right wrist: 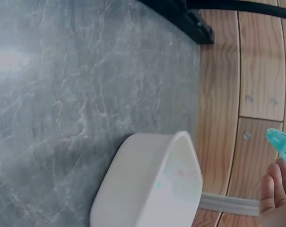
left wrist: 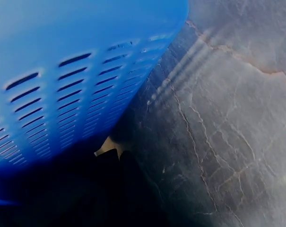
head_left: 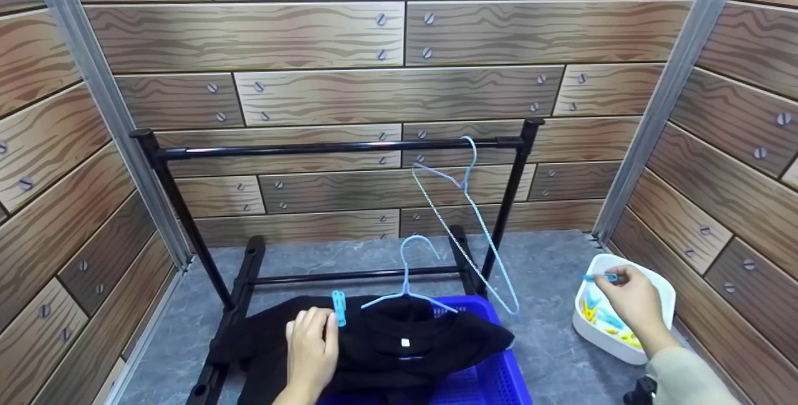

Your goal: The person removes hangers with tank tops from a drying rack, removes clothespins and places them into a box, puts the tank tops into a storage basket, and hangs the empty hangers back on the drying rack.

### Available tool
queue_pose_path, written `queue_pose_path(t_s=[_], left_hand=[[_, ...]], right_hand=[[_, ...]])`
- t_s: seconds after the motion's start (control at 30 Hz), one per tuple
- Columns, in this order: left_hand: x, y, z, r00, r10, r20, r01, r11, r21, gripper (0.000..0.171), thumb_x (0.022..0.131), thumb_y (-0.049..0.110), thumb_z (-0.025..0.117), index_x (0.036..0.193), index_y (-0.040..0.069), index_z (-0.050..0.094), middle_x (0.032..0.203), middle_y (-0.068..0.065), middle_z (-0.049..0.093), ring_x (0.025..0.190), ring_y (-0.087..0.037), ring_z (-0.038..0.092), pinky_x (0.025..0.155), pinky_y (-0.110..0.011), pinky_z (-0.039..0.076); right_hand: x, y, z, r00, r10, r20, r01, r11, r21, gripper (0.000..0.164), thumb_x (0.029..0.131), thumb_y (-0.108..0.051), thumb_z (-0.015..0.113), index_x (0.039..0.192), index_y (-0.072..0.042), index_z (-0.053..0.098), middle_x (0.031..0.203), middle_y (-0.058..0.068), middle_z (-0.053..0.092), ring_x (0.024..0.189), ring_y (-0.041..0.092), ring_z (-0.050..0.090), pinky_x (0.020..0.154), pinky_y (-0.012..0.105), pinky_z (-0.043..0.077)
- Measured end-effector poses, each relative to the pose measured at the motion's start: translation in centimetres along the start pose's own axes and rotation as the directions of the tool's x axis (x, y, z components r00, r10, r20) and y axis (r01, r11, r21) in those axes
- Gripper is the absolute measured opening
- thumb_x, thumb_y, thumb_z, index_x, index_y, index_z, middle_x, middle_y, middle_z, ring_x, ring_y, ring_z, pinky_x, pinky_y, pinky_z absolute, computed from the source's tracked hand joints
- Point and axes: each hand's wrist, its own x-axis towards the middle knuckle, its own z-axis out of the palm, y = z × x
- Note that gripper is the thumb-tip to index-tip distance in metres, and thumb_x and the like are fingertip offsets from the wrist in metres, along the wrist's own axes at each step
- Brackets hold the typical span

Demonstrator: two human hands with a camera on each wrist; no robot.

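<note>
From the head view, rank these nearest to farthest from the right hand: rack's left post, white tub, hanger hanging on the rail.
1. White tub: just below the right hand.
2. Hanger: left of it, on the rail.
3. Rack's left post: farthest left.

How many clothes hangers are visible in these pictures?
2. The first hanger hangs on the black rail, near its right end; the second hanger is at the neck opening of the black shirt. Others may be hidden under the shirt.

R sleeve [head_left: 689,375] pale grey, blk wrist cam [head_left: 642,390] prob.
</note>
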Motion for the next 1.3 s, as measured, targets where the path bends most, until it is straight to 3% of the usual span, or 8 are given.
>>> queue_pose_path(t_s=[0.23, 0.63, 0.93, 1.3], left_hand=[[-0.1, 0.1, 0.2, 1.0, 0.019, -0.013, -0.019, 1.0, 0.003, 0.009, 0.088, 0.013, 0.055, 0.081, 0.016, 0.06, 0.076, 0.007, 0.055, 0.074, -0.016, 0.048, 0.07, -0.034, 0.029], [0.2, 0.1, 0.1, 1.0, 0.011, -0.02, -0.01, 1.0, 0.007, 0.01, 0.088, 0.014, 0.055, 0.081, 0.017, 0.06, 0.076, 0.009, 0.054, 0.074, -0.014, 0.048, 0.07, -0.034, 0.029], [0.0, 0.0, 0.3, 1.0, 0.019, -0.005, -0.019, 1.0, 0.014, 0.011, 0.089, 0.017, 0.053, 0.081, 0.018, 0.06, 0.076, 0.01, 0.054, 0.074, -0.012, 0.047, 0.07, -0.031, 0.029], [-0.1, -0.1, 0.1, 1.0, 0.009, -0.003, -0.009, 1.0, 0.025, 0.01, 0.089, 0.017, 0.053, 0.081, 0.018, 0.06, 0.077, 0.009, 0.054, 0.075, -0.012, 0.047, 0.07, -0.031, 0.029]], right_hand=[[-0.3, 2.5, 0.8, 1.0, 0.028, 0.01, -0.027, 0.997, -0.068, 0.039, 0.083, -0.035, 0.063, 0.098, 0.0, 0.055, 0.088, 0.015, 0.06, 0.076, 0.027, 0.056, 0.066, 0.037, 0.041], [-0.3, 5.2, 1.3, 0.994, 0.065, 0.085, -0.056, 0.993, -0.108, 0.043, 0.082, -0.035, 0.061, 0.096, 0.006, 0.055, 0.086, 0.019, 0.061, 0.076, 0.032, 0.056, 0.07, 0.046, 0.041], [-0.8, 7.2, 1.8, 0.962, 0.108, 0.249, -0.069, 0.985, -0.158, 0.049, 0.082, -0.038, 0.061, 0.095, 0.008, 0.055, 0.082, 0.014, 0.061, 0.075, 0.03, 0.057, 0.072, 0.048, 0.043], [-0.7, 7.2, 2.6, 0.934, 0.104, 0.342, -0.049, 0.985, -0.166, 0.045, 0.082, -0.036, 0.06, 0.093, 0.008, 0.057, 0.085, 0.015, 0.062, 0.079, 0.032, 0.058, 0.075, 0.049, 0.043]])
